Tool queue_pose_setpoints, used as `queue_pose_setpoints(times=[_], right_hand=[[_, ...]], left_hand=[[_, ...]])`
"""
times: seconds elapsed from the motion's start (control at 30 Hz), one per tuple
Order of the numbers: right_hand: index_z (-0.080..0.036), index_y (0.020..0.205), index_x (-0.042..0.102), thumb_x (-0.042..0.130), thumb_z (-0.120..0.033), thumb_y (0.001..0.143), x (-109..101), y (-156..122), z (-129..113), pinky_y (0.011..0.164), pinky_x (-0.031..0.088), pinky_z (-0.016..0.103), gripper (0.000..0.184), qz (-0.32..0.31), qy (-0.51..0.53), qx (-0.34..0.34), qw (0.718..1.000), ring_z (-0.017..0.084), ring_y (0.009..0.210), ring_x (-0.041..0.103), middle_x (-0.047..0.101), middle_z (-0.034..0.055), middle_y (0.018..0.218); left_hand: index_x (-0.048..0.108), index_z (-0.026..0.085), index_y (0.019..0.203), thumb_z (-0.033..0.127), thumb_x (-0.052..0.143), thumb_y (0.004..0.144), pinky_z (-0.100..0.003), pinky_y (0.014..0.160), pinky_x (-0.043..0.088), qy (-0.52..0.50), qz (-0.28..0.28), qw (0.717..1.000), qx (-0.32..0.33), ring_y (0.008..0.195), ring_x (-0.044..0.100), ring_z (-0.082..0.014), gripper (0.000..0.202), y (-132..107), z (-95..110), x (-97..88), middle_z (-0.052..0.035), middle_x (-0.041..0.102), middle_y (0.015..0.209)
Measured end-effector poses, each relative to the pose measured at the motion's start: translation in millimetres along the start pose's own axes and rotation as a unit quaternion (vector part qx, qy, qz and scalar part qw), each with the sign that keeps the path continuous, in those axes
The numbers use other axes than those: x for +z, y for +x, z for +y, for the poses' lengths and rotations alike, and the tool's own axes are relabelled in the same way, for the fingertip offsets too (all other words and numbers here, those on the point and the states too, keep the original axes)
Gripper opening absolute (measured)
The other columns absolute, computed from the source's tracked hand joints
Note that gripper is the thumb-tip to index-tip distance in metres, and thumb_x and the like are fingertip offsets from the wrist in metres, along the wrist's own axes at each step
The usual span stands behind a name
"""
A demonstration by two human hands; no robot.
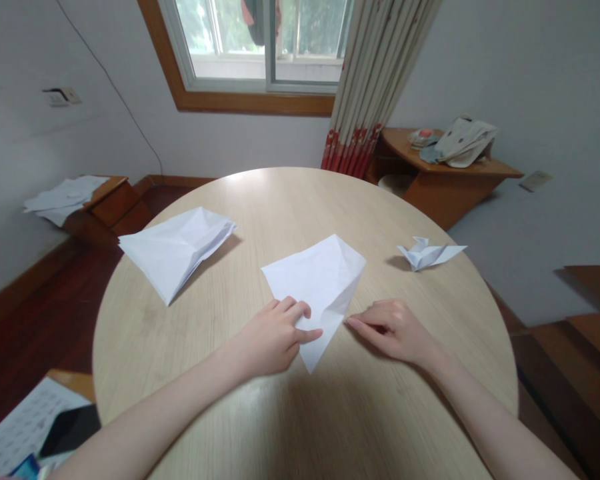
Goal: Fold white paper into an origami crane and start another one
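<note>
A white sheet of paper (320, 280), folded into a kite-like shape, lies in the middle of the round wooden table (290, 200). My left hand (275, 337) rests on the sheet's lower left part, fingers curled and the forefinger and thumb pressing the paper down. My right hand (393, 328) lies on the table at the sheet's right edge, its fingertips touching the fold, fingers bent together.
A larger crumpled folded sheet (177, 250) lies at the table's left. A small folded paper figure (427, 253) sits at the right. A wooden side shelf with papers (455, 160) stands behind, a curtain (375, 80) hangs by the window, and a phone and printed sheet (55, 430) lie lower left.
</note>
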State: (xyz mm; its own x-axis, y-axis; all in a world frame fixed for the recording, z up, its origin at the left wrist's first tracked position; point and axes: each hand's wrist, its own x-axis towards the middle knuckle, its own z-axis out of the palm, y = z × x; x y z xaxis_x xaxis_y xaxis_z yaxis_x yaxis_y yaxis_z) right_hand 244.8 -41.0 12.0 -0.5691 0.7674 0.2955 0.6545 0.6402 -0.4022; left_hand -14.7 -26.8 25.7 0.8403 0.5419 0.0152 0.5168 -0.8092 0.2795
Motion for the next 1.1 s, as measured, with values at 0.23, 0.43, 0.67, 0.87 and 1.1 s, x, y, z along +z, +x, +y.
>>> queue_pose_setpoints(times=[0.23, 0.43, 0.67, 0.87, 1.1], right_hand=[[-0.017, 0.069, 0.072, 0.042, -0.028, 0.097, 1, 0, 2, 0.054, 0.034, 0.026, 0.042, -0.029, -0.023, 0.022, 0.999, 0.012, 0.049, 0.057, 0.065, 0.0026, 0.053], [-0.018, 0.05, 0.058, 0.042, -0.031, 0.096, 3, 0, 1, 0.05, 0.031, 0.026, 0.051, -0.041, -0.049, 0.038, 0.997, 0.011, 0.042, 0.049, 0.056, 0.0002, 0.044], [-0.016, 0.081, 0.069, 0.049, -0.016, 0.092, 5, 2, -7, 0.055, 0.038, 0.027, 0.022, 0.137, -0.074, -0.093, 0.983, 0.013, 0.053, 0.055, 0.065, 0.0022, 0.059], [-0.021, 0.122, 0.059, 0.048, -0.01, 0.088, 10, 7, -24, 0.088, 0.032, 0.04, 0.038, 0.185, -0.214, -0.09, 0.955, 0.023, 0.101, 0.054, 0.071, 0.0051, 0.11], [-0.023, 0.118, 0.06, 0.048, -0.008, 0.086, 13, 8, -22, 0.098, 0.018, 0.045, 0.037, 0.182, -0.276, -0.063, 0.942, 0.023, 0.103, 0.052, 0.074, 0.0002, 0.102]], left_hand=[[0.062, 0.03, 0.123, 0.009, 0.048, 0.083, -0.041, 0.086, 0.046, 0.004, 0.005, 1.0, 0.003, 0.105, 0.05, -0.0254, 0.048, -1, -1, 0.1, -0.0086, 0.055, 0.118], [0.064, 0.024, 0.119, 0.011, 0.049, 0.082, -0.041, 0.082, 0.047, 0.015, 0.042, 0.998, 0.036, 0.098, 0.054, -0.0251, 0.042, 1, -2, 8.4, -0.0096, 0.058, 0.111], [0.062, 0.014, 0.107, 0.027, 0.049, 0.091, -0.033, 0.076, 0.05, -0.009, 0.082, 0.995, 0.051, 0.094, 0.059, -0.0229, 0.025, 4, 6, 21.4, -0.01, 0.062, 0.107], [0.064, 0.017, 0.102, 0.031, 0.053, 0.091, -0.029, 0.068, 0.051, 0.019, 0.078, 0.996, 0.042, 0.092, 0.059, -0.022, 0.021, 3, 6, 21.6, -0.0076, 0.062, 0.105], [0.064, 0.016, 0.093, 0.03, 0.046, 0.094, -0.027, 0.062, 0.05, 0.033, 0.097, 0.994, 0.025, 0.081, 0.063, -0.0176, 0.023, 3, 7, 19.8, -0.0056, 0.064, 0.099]])
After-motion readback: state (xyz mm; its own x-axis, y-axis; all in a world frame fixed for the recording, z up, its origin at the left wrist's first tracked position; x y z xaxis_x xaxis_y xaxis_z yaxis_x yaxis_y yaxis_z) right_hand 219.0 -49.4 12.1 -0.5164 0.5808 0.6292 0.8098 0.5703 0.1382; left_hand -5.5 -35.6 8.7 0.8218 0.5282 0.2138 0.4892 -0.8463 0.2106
